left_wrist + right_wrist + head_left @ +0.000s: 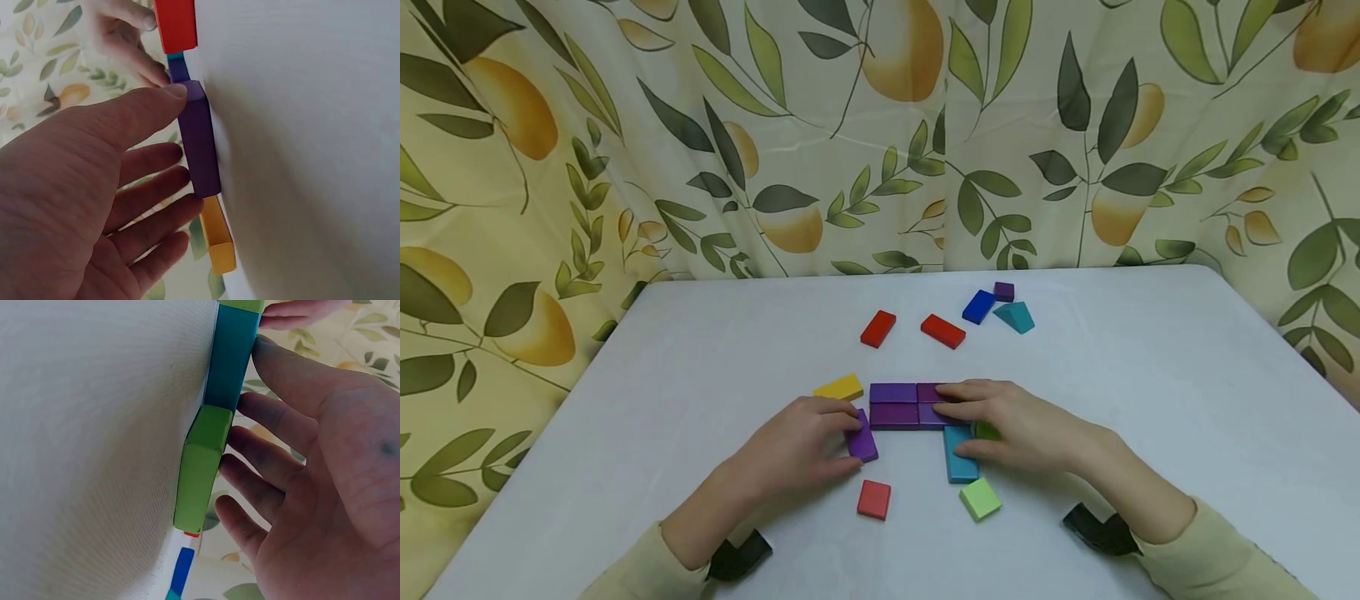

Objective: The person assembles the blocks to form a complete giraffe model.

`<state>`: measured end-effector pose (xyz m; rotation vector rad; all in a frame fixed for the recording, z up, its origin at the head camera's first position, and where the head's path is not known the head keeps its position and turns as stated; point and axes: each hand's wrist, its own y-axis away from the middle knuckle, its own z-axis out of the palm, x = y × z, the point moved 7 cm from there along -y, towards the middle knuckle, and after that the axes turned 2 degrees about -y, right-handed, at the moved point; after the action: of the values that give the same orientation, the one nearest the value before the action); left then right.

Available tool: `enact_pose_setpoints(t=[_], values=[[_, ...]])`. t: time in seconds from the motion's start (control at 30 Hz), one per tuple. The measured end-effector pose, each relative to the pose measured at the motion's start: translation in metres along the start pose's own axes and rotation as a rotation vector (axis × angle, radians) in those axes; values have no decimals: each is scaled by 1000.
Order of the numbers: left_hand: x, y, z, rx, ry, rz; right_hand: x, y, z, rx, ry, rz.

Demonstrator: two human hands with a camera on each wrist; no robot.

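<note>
In the head view my left hand [797,446] pinches a purple block [863,437] between thumb and fingers, left of a rectangle of several purple blocks [893,414]. The left wrist view shows the thumb on one end of that purple block [201,140] and fingertips near its other end. My right hand [1033,425] rests with extended fingers on the rectangle's right part, its thumb on a teal block [961,467] standing out below it. A green block [203,469] lies beside the teal block [231,359] in the right wrist view, partly covered by the hand in the head view.
A yellow block [841,387] lies by my left fingers. Nearer are a light red block [874,500] and a light green block [981,499]. Farther back lie two red blocks [878,329], [943,331], a blue block [978,307], a teal triangle [1015,317] and a small purple block [1003,292].
</note>
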<state>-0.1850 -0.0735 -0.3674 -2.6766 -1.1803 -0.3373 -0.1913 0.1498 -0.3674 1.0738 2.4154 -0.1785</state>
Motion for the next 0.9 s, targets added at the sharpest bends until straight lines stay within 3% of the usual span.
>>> enact_pose_setpoints(t=[0.23, 0.5, 0.9], values=[[-6, 10, 2, -102, 84, 17, 1, 0, 1, 6, 1, -9], [-1, 13, 5, -163, 153, 131, 1, -1, 0, 7, 6, -15], [7, 8, 6, -144, 93, 235, 0, 0, 0, 2, 4, -20]])
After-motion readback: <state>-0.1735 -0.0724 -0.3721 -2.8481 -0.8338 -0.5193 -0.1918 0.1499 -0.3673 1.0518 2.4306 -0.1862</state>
